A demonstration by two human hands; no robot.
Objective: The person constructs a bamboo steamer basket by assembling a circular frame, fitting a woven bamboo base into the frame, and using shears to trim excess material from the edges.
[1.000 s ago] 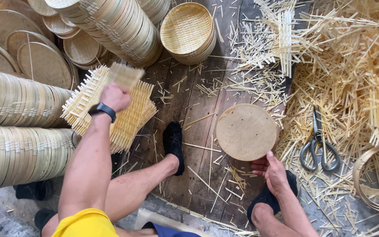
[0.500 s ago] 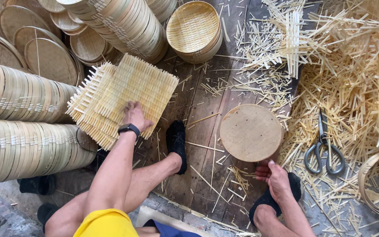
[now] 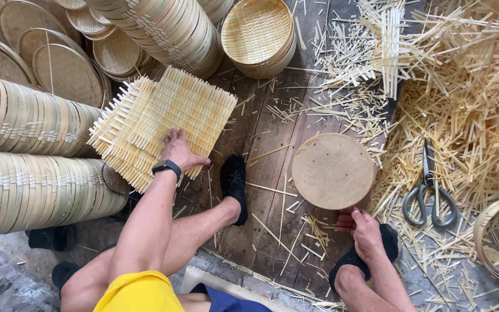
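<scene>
My left hand [image 3: 179, 149] rests flat, fingers spread, on the top square woven bamboo mat [image 3: 171, 115] of a small stack lying on the wooden floor at centre left. A black watch sits on that wrist. My right hand [image 3: 364, 228] lies at the near edge of a round wooden block [image 3: 333, 170], fingers curled against its lower side. My feet in black socks rest on the boards, one [image 3: 235, 182] between the mats and the block.
Long stacks of round bamboo rims [image 3: 27, 121] lie along the left. A stack of woven baskets [image 3: 258, 34] stands at top centre. Scissors [image 3: 428, 193] lie among loose bamboo strips [image 3: 469, 104] on the right. A bamboo hoop [image 3: 492, 245] sits at the right edge.
The left hand lowered the woven mat it held up and laid it flat on the stack, then pressed onto it. The right hand stayed by the round block.
</scene>
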